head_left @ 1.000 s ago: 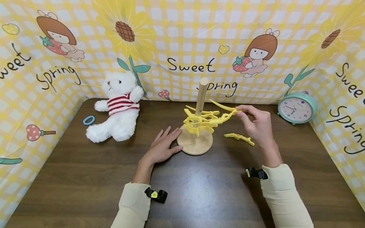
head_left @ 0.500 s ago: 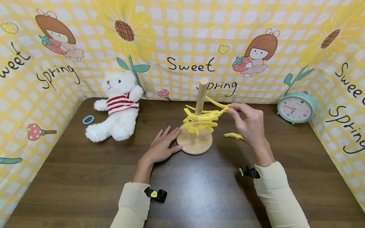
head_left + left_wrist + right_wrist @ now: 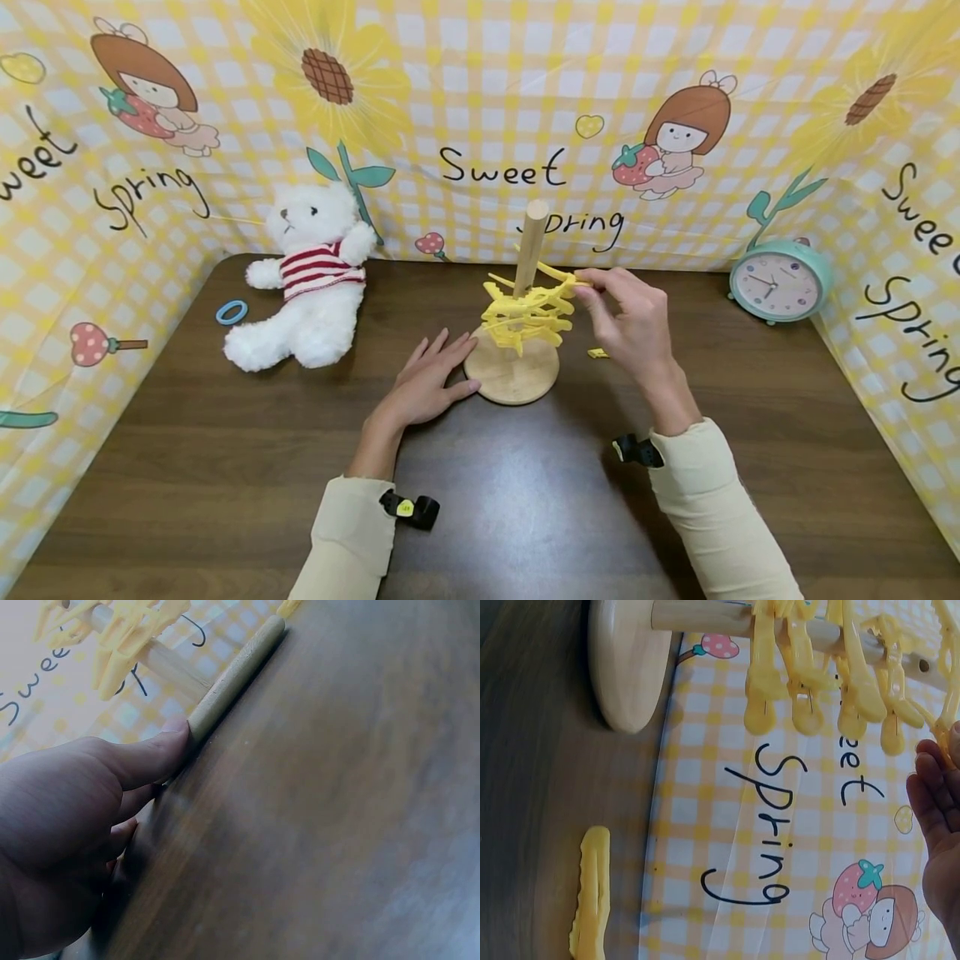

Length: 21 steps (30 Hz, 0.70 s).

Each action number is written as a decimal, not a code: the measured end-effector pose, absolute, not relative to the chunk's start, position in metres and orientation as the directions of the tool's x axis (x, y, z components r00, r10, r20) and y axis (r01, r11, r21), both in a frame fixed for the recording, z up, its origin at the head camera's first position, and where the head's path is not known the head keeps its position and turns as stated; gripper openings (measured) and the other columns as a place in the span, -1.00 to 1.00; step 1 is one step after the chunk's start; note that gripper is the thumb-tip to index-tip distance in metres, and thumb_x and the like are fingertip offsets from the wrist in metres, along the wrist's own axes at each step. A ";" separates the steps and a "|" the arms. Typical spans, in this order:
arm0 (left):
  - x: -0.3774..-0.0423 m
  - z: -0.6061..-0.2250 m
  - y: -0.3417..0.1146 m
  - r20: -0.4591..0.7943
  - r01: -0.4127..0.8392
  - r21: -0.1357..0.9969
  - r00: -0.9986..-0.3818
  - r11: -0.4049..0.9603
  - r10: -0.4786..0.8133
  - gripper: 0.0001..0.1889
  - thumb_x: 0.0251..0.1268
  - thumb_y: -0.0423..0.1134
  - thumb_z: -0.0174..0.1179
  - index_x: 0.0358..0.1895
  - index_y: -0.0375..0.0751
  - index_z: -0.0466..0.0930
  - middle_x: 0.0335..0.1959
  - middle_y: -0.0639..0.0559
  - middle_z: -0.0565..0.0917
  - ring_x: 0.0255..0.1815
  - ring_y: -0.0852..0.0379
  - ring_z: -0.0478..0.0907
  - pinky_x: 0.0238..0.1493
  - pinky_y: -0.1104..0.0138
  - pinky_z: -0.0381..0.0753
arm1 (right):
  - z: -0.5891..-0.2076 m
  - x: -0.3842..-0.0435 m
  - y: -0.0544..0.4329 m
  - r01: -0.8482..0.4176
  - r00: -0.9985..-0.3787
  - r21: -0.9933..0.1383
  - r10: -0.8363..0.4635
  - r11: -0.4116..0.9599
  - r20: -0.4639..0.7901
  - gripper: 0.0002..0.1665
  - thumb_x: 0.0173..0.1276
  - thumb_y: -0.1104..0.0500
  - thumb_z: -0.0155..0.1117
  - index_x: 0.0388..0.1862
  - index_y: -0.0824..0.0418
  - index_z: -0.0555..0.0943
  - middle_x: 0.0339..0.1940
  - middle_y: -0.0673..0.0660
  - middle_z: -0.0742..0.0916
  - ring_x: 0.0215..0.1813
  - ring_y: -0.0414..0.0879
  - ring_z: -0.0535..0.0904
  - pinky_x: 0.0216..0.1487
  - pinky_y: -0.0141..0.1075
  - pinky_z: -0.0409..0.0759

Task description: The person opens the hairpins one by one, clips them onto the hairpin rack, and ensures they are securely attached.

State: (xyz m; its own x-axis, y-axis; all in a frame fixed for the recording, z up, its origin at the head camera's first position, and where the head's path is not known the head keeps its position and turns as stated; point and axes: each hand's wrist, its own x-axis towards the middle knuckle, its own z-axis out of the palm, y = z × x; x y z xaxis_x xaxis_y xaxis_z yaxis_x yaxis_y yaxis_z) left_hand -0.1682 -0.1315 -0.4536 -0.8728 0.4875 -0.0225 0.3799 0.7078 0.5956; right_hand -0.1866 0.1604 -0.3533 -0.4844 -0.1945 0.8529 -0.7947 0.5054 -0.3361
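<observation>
A wooden post (image 3: 531, 242) stands upright on a round wooden base (image 3: 517, 387), with several yellow alligator hair clips (image 3: 517, 337) clamped around it at different heights. My right hand (image 3: 633, 325) pinches the end of another yellow hair clip (image 3: 557, 274) between thumb and fingers. This clip's arms are spread, one on either side of the post, above the others. My left hand (image 3: 423, 383) lies with straight fingers on the table beside the base; in the left wrist view its thumb (image 3: 161, 750) touches the base's edge. One loose clip (image 3: 592, 900) lies on the table, mostly hidden in the head view.
A white teddy bear (image 3: 315, 283) in a striped shirt leans at the back left, beside a blue ring (image 3: 232, 312). At the back right stands a green alarm clock (image 3: 780, 283). Patterned cloth walls (image 3: 480, 100) border the wooden table (image 3: 247, 483).
My right hand has moved left with the hair clip, bringing the clip's spread arms around the post. It now covers most of the loose clip. My left hand has stayed put.
</observation>
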 end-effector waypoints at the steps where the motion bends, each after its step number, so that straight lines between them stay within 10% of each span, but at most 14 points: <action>1: -0.168 -0.454 -0.132 -0.023 0.379 0.594 -0.873 0.709 0.486 -0.27 0.52 0.03 0.16 0.62 -0.10 0.14 0.62 -0.05 0.14 0.66 -0.12 -0.21 0.58 0.00 -0.37 | -0.353 -0.187 0.159 -0.797 -0.484 -0.336 -0.196 0.502 0.853 -0.78 0.15 0.52 0.48 -0.20 0.41 0.75 -0.44 0.20 0.74 -0.45 -0.03 0.57 -0.37 -0.30 0.43; 21: -0.168 -0.453 -0.131 -0.035 0.362 0.603 -0.878 0.711 0.477 -0.26 0.51 0.04 0.17 0.62 -0.09 0.15 0.62 -0.02 0.13 0.66 -0.09 -0.21 0.58 0.03 -0.38 | -0.353 -0.185 0.150 -0.798 -0.497 -0.313 -0.268 0.515 0.825 -0.80 0.26 0.40 0.47 -0.14 0.45 0.73 -0.37 0.23 0.75 -0.38 -0.03 0.60 -0.34 -0.24 0.56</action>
